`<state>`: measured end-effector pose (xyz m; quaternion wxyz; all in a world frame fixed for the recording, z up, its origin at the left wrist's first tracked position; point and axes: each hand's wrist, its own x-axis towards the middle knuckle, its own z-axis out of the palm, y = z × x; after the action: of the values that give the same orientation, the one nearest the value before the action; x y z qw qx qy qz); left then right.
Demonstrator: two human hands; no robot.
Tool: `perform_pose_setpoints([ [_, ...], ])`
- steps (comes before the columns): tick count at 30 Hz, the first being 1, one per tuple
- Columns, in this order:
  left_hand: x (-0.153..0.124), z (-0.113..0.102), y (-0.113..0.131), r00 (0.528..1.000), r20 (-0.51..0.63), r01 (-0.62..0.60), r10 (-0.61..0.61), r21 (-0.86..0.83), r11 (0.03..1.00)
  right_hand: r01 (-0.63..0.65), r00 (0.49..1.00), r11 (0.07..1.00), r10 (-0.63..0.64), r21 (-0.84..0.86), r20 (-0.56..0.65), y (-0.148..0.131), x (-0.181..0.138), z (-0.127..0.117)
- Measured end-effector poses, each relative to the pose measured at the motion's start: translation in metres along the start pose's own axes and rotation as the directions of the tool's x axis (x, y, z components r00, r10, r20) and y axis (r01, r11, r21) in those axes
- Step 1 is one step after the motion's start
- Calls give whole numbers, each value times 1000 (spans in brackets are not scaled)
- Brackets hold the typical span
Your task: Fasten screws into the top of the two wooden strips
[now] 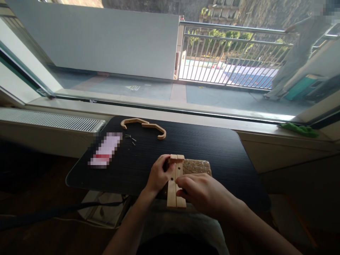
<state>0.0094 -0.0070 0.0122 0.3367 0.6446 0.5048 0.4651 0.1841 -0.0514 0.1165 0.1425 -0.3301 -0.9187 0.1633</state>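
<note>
Holding wooden strips (172,196) in left hand (158,173), over wrapped block (199,166) by near tabletop edge (101,187); cannot tell grip of right hand (202,190).

No lettering can be read: left of the grip of the left hand (158,174), the pale rectangle (109,146) with a red band (103,158) is pixelated; beyond the grip, outside the window (154,104), a triangle-marked floor sticker (133,88) is too small

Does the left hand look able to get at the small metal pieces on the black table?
Likely yes: nothing seen stands between the left hand and the small metal pieces, though it would probably need to release the wooden bars first.
</note>
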Motion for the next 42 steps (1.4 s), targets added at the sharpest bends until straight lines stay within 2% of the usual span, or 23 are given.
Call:
perform_pose_setpoints([
  [4, 0, 1, -1, 1000, -14, -14, 14, 3, 1000, 36, 999, 999, -36, 4, 5, -2, -5, 5],
  [12, 0, 1, -3, 1000, -22, -20, 20, 2, 1000, -135, 989, 983, 142, 127, -47, 10, -3, 4],
  [16, 0, 0, -3, 1000, -4, -15, 15, -7, 1000, -180, 975, 953, 206, 245, -85, 17, 2, -2],
  [19, 0, 0, -3, 1000, 4, -7, 7, -10, 1000, -202, 970, 932, 233, 301, -68, 19, 5, -8],
  [22, 0, 0, -3, 1000, 0, -6, 6, -9, 1000, -210, 969, 927, 240, 311, -63, 19, 8, -9],
  [29, 1, -2, 2, 1000, 9, -2, 2, -15, 1000, -252, 940, 928, 302, 273, -158, 17, 15, -3],
  [33, 1, -2, 2, 1000, 11, 3, -2, -30, 1000, -297, 942, 926, 324, 231, -86, 10, 18, -10],
  [36, 1, -2, 0, 1000, 8, -11, 11, -30, 999, -280, 951, 941, 299, 189, -80, 7, 17, -16],
  [42, 1, -1, -1, 1000, 2, -30, 30, -23, 999, -113, 972, 982, 141, 151, -188, 13, 12, -19],
])
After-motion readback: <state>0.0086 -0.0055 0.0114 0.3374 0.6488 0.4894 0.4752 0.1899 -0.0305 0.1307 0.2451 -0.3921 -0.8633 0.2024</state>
